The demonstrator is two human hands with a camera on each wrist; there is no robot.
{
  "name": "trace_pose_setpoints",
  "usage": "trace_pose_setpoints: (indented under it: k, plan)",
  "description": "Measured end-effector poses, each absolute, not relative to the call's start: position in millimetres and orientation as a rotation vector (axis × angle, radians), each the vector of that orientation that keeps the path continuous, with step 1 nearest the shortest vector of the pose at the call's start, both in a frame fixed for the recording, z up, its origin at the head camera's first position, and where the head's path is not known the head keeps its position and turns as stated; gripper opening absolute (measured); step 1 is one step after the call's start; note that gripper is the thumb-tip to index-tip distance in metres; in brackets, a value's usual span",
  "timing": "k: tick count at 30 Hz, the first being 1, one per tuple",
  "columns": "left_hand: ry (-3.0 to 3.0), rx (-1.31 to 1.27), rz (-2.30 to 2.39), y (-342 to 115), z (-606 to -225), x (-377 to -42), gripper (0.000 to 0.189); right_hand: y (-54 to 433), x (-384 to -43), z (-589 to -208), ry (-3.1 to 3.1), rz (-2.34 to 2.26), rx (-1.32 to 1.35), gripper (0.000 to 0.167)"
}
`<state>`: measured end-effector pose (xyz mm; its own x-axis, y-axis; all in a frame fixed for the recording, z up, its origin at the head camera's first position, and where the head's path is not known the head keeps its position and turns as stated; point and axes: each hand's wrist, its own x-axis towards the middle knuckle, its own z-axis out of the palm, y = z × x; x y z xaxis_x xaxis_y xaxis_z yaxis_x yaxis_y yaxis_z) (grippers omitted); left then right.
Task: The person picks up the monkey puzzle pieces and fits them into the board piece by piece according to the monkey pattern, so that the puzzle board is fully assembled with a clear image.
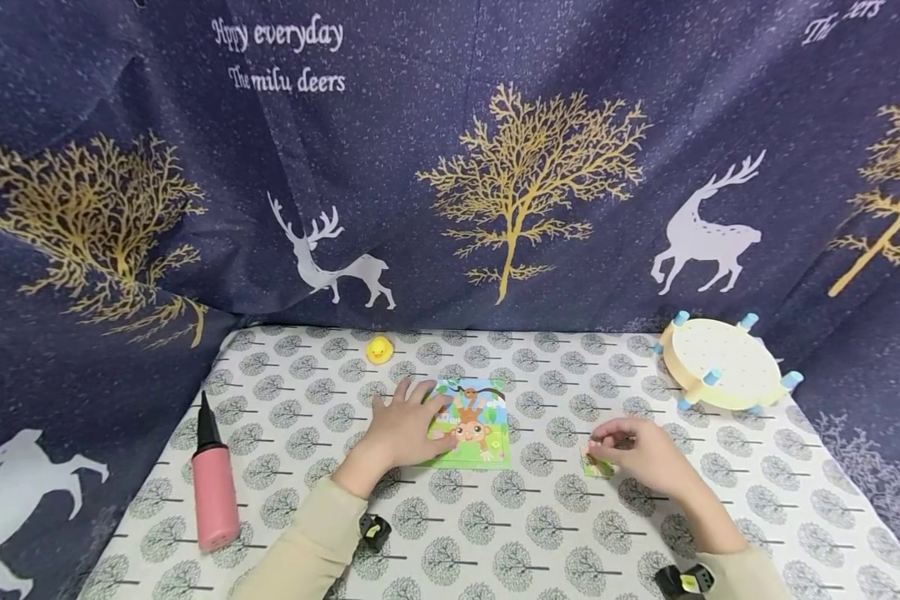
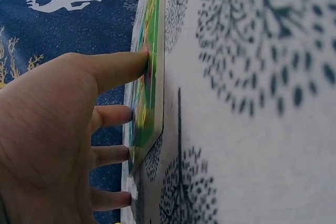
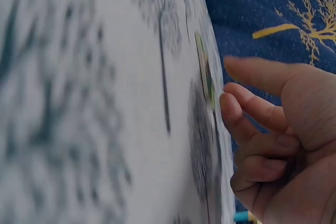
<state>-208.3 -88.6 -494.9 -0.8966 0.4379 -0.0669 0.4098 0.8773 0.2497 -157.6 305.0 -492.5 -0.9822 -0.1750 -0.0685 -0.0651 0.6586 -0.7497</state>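
A flat, square puzzle board [image 1: 491, 450] with a monkey on a green and blue picture lies in the middle of the table. My left hand [image 1: 403, 427] rests on its left part with the fingers spread. In the left wrist view, the thumb [image 2: 118, 69] touches the face of the board near its edge. To the right lies a small, green-edged puzzle piece [image 1: 597, 469], flat on the cloth. Over this piece hovers my right hand [image 1: 645, 454], its thumb and index finger bent and apart. The right wrist view shows the piece [image 3: 205, 69] on the table, outside the fingertips.
A pink hand pump [image 1: 215, 498] with a black nozzle lies at the left. By the back edge sits a yellow rubber duck [image 1: 379, 350]. A round cream-coloured stool [image 1: 722, 362] with blue-tipped legs lies upside down at the back right. A dark blue cloth [image 1: 435, 250] hangs behind the table.
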Motion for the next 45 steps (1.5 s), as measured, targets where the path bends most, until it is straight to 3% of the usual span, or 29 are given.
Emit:
trace_pose_setpoints:
  k: [12, 21, 45]
  plan:
    - [2.882, 0.678, 0.312, -76.9, -492.5, -208.8, 0.077, 312.3, -155.2, -487.6, 2.770, -0.944, -0.379, 0.054]
    - [2.850, 0.772, 0.340, -71.4, -496.1, -211.0, 0.082, 311.1, -156.2, -483.2, 2.739, -0.920, -0.365, 0.043]
    - [2.866, 0.738, 0.337, -63.4, -494.7, -212.0, 0.084, 308.1, -154.7, -480.6, 2.746, -0.863, -0.298, 0.043]
